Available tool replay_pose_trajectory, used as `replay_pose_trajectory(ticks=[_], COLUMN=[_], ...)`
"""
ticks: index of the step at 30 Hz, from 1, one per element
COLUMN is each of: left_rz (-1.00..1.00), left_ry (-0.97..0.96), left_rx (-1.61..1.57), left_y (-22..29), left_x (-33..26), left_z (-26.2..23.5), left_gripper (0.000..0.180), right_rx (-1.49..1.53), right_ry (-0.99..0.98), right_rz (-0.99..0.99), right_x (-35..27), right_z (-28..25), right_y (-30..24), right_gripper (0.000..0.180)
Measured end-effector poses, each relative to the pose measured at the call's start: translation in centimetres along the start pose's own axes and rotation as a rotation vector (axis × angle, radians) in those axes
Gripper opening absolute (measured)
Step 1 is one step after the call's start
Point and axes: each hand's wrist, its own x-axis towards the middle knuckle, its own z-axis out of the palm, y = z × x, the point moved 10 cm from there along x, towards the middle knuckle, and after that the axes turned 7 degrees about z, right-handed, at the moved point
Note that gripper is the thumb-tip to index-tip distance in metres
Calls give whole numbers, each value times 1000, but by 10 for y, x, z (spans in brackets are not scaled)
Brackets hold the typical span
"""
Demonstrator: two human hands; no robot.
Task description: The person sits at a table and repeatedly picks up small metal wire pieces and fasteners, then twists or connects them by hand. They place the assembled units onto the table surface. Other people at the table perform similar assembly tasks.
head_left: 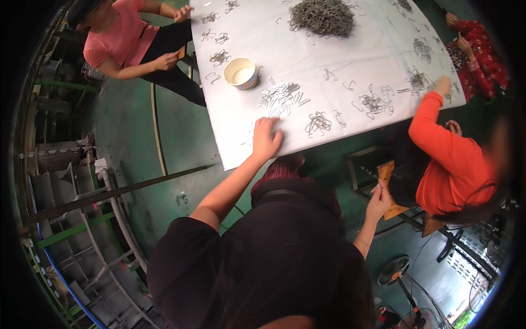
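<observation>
My left hand lies on the near edge of the white-covered table, its fingers bent slightly and the thumb apart. Its fingertips reach the lower edge of a pile of small silvery-white strips, and a few more strips lie beside it. My right hand is off the table, low on the right, with fingers pinched together. A thin dark piece shows by its fingertips, too small to name. Small heaps of bent wire hooks sit to the right of my left hand.
A cream paper tub stands beyond the strips. A large heap of grey wire hooks lies at the far side. One person in pink is at left; another in orange-red reaches over the right edge. A fan stands behind right.
</observation>
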Motion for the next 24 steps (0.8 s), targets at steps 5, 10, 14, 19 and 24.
replay_pose_trajectory(ticks=[5,10,14,19,24], left_rz=[24,-1,42,5,-148], left_ry=[200,117,30,126,300], left_rx=[186,363,392,294,471], left_y=[-5,-37,-29,-30,-34], left_x=[31,48,45,37,25], left_z=[-1,29,31,24,6], left_gripper=[53,59,56,58,61], right_rx=[61,70,119,197,151], right_ry=[-36,-228,-320,-475,-561], right_rz=[-39,-61,-82,-84,-281], right_x=[14,16,19,17,19], right_z=[25,46,57,73,75], right_y=[-2,-10,-3,-11,-31], right_gripper=[19,17,17,16,14])
